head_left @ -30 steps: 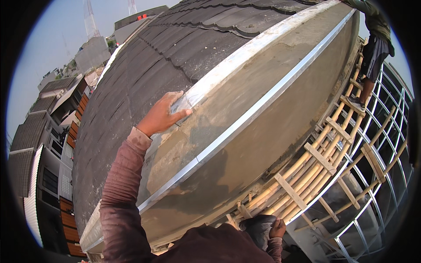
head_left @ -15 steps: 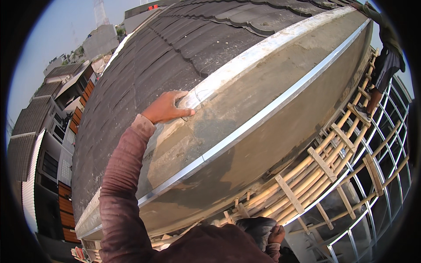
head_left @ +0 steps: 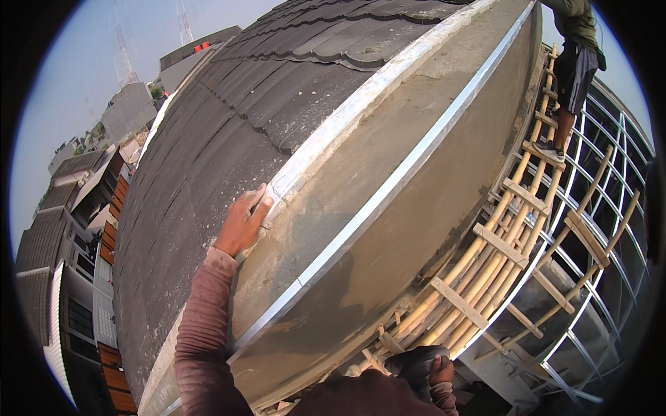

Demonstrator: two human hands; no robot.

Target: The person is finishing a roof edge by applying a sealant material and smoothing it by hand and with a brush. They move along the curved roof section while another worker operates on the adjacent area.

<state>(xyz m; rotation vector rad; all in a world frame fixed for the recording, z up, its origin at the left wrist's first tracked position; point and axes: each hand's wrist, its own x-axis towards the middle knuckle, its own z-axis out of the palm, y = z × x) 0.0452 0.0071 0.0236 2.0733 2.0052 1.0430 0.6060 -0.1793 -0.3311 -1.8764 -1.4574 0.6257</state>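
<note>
Concrete roof edge (head_left: 374, 92), 1: long, curved by the lens, whitish and chalky on top, chipped along its border. Upper plaster strip (head_left: 388, 132), 1: grey-brown cement, rough and patchy. Metal straightedge (head_left: 347, 234), 1: slim, silvery, smooth, lying lengthwise between the upper strip and the plaster face (head_left: 430, 215), which is broad, flat and trowel-smoothed, with shadows across it. Roof tiles (head_left: 229, 152), many: dark grey, matt, scalloped at the lower lips, speckled with pale crumbs. Scaffold (head_left: 479, 277), 1: round yellow bamboo poles crossed by flat wooden slats. Tube framework (head_left: 569, 326), 1: pale metal, gridded, right of the scaffold. Co-worker (head_left: 579, 62), 1: standing on the scaffold at upper right. Left hand (head_left: 243, 218), 1: bare, laid against the near part of the roof edge, thumb and fingers slightly apart, fingertips touching the whitish top; the edge runs from these fingertips up and to the right. Right hand (head_left: 440, 371), 1: fingers apparently curled, just beside a dark grey cloth-like form (head_left: 409, 360); whether it holds anything cannot be told. Straightedge position: right of the left hand, apart from it.
</note>
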